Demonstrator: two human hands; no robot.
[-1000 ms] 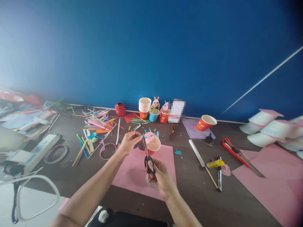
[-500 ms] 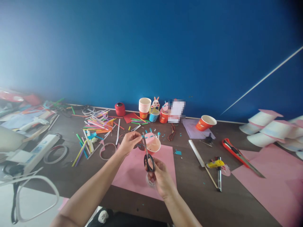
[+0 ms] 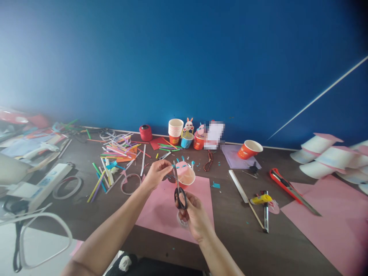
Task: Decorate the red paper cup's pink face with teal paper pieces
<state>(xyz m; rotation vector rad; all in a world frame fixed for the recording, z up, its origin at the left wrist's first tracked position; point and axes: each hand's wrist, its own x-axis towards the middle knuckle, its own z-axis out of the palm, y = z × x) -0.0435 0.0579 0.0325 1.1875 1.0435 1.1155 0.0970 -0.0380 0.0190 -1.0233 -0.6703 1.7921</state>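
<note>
My right hand (image 3: 196, 214) grips black-handled scissors (image 3: 180, 197), fingers through the loops, blades pointing up and away from me. At their tips, the fingers of my left hand (image 3: 155, 174) pinch a tiny blue scrap (image 3: 173, 166), probably paper. Just behind the blades is a paper cup (image 3: 188, 179) with a pink cut-out face (image 3: 181, 168) and blue bits standing up from it. Below both hands lies a pink paper sheet (image 3: 156, 214). A clear ring-shaped thing (image 3: 181, 220), partly hidden by my right hand, is on the sheet.
Left are loose coloured strips (image 3: 119, 149), a tape roll (image 3: 130, 184) and a power strip (image 3: 48, 184). Stacked cups (image 3: 176, 130) stand by the wall. Right lie a ruler (image 3: 238, 186), a yellow cutter (image 3: 261, 199), a red utility knife (image 3: 290, 189) with its blade out, and white cups (image 3: 322, 149).
</note>
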